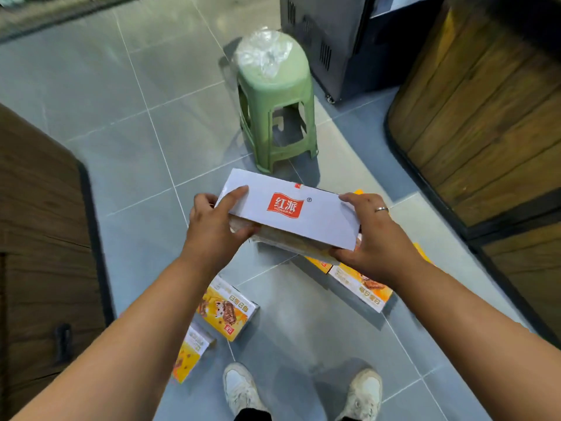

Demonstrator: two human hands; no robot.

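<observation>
We hold the box off the floor, on our side of the stool, one hand at each end. Our left hand pinches the left end, forefinger laid along the top and thumb underneath. Our right hand, a ring on one finger, clamps the right end the same way. Gripping both ends keeps the long box level, we judge, and tilts its white face up to us for reading. A red badge says 红派 with HONGPAI below it and an ® alongside. Yellow cartons lie on the floor farther from the stool than the box; their print is too blurred to read. Crumpled clear film sits on the stool's seat.
</observation>
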